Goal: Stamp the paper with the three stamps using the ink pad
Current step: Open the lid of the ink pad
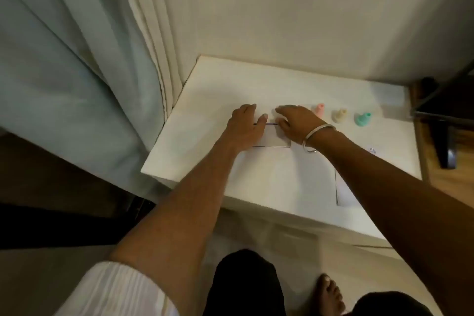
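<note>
The person stands at a white table [205, 100] with both arms stretched forward. The ink pad [272, 137] lies flat near the middle of the table, a pale rectangular case with a thin dark edge. Its long axis runs left to right, about parallel to the far edge of the table. The left hand [245, 127] rests on the left end of the case, thumb on the far edge, fingers loosely extended beyond it. The right hand [297, 123] lies over the right end, fingers spread and reaching forward; a metal bangle [318, 137] sits on this wrist. Whether the fingers really grip the case or only lie on it, I cannot tell, because the picture is blurred there.

Right of the hands, three stamps stand upright in a row, apart from each other: the pink stamp [319, 109] just beside the right hand, then the beige stamp [339, 115], then the green stamp [363, 118]. The paper [345, 194] lies flat at the near right of the table, partly under the right forearm.
</note>
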